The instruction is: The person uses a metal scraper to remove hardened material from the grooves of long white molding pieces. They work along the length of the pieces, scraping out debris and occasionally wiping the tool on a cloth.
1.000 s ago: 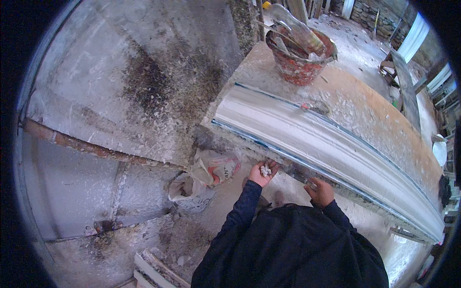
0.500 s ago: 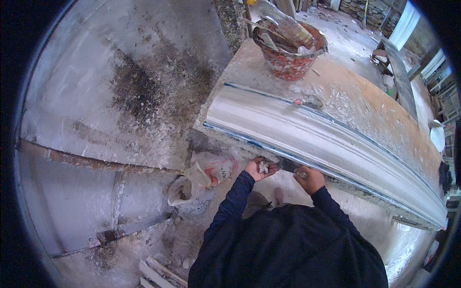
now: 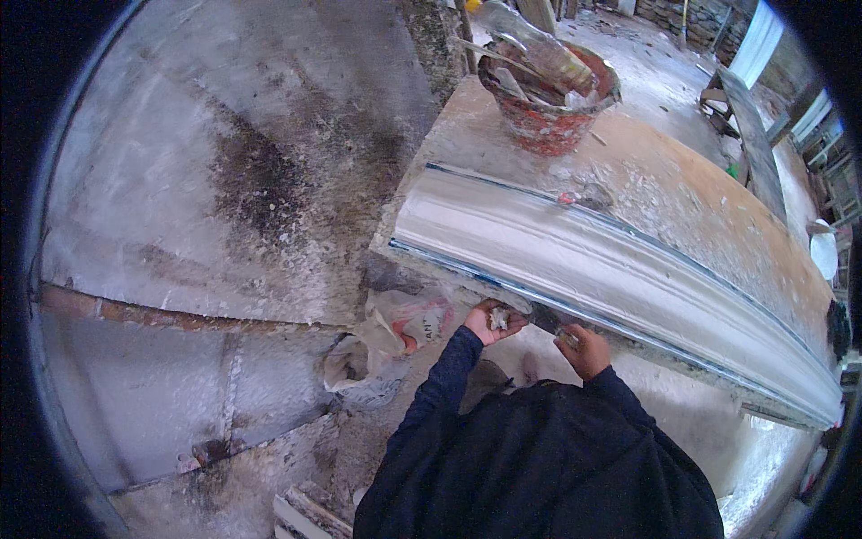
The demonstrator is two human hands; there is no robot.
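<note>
My left hand [image 3: 486, 328] is turned palm up, its fingers loosely cupped under some whitish plaster scraps [image 3: 498, 317]. A scraper [image 3: 544, 317] with a dark, flat blade is gripped in my right hand [image 3: 586, 352], its blade reaching toward my left fingertips. Both hands are just below the near edge of a long white plaster moulding [image 3: 557, 235]. The moulding has lengthwise ridges and blue strips along its edges, and lies on the worktable. How the fingers wrap the scraper's handle is partly hidden.
The worktable [image 3: 709, 189] is strewn with plaster crumbs. A crusted red bucket [image 3: 544, 128] on it holds a clear plastic bottle [image 3: 543, 49] and a stick. Beside my left arm stand a plastic bag [image 3: 409, 322] and an open sack [image 3: 350, 366]. A stained grey panel [image 3: 144, 180] extends at left.
The view has shifted slightly, moving the scene a little right and down. My right hand has drawn slightly back from the moulding with the scraper. My left hand still holds the scraps.
</note>
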